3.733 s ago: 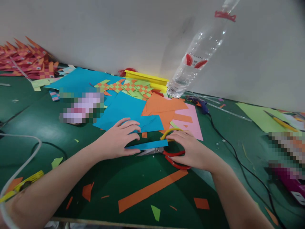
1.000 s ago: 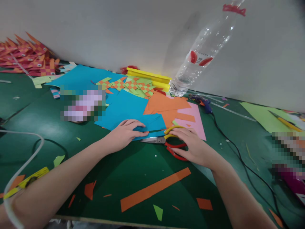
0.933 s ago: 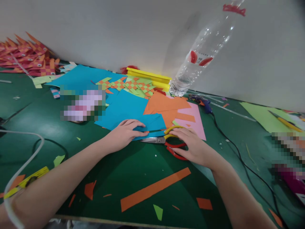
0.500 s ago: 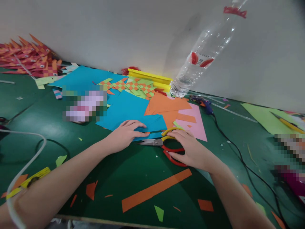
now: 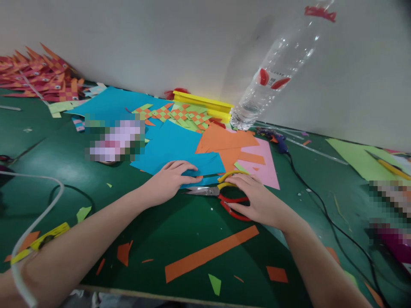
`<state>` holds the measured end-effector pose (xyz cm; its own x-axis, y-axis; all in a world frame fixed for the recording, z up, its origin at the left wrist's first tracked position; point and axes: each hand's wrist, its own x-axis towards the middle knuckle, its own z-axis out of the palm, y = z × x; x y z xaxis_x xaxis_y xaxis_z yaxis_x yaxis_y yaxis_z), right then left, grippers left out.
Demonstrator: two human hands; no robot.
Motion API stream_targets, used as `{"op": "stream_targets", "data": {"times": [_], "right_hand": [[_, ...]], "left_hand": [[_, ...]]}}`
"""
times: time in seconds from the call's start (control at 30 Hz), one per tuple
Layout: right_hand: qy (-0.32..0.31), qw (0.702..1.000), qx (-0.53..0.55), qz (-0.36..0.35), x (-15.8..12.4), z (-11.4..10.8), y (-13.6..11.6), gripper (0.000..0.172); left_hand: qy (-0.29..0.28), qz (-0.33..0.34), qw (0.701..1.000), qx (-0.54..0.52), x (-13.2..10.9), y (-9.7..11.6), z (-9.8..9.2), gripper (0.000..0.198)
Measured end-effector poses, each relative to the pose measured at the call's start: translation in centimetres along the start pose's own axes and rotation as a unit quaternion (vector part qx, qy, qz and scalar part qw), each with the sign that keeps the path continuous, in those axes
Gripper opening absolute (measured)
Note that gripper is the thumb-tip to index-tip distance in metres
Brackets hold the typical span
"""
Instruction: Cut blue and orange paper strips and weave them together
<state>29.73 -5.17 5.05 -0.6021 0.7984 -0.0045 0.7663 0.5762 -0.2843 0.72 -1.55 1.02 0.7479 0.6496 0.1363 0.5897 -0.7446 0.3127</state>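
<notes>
The blue paper strip (image 5: 208, 180) had slid off the blades of the scissors (image 5: 203, 191). The left hand (image 5: 167, 182) pinned it with flat fingers; the right hand (image 5: 257, 201) clasped the handles, blades lying leftward just beneath the left fingertips.

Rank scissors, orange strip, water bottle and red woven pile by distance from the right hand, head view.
1. scissors: touching, handles under the right hand.
2. orange strip: on the table, just toward the person.
3. water bottle: at the back, by the wall.
4. red woven pile: far left, at the back.
</notes>
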Motion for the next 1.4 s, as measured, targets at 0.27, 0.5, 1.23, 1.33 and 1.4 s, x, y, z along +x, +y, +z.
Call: {"op": "stream_targets", "data": {"times": [0.27, 0.5, 1.23, 1.33, 1.4], "right_hand": [[0.007, 1.0, -0.001, 0.011, -0.2, -0.3, 0.3, 0.044], [0.01, 1.0, 0.013, 0.01, -0.2, -0.2, 0.6, 0.043], [-0.007, 1.0, 0.005, -0.003, 0.1, 0.1, 0.5, 0.044], [-0.002, 1.0, -0.007, -0.001, 0.3, 0.1, 0.0, 0.046], [0.005, 1.0, -0.018, -0.001, 0.5, 0.1, -0.6, 0.044]], "left_hand": [[0.023, -0.027, 0.999, -0.011, 0.2, 1.7, 0.1, 0.057], [0.005, 0.048, 0.998, -0.032, 0.0, -0.5, -1.1, 0.039], [-0.02, 0.044, 0.997, 0.067, -0.4, -0.9, -0.1, 0.047], [-0.022, 0.042, 0.996, 0.071, -0.4, -0.8, -0.2, 0.046], [-0.019, 0.045, 0.996, 0.072, -0.4, -0.8, -0.2, 0.045]]}}
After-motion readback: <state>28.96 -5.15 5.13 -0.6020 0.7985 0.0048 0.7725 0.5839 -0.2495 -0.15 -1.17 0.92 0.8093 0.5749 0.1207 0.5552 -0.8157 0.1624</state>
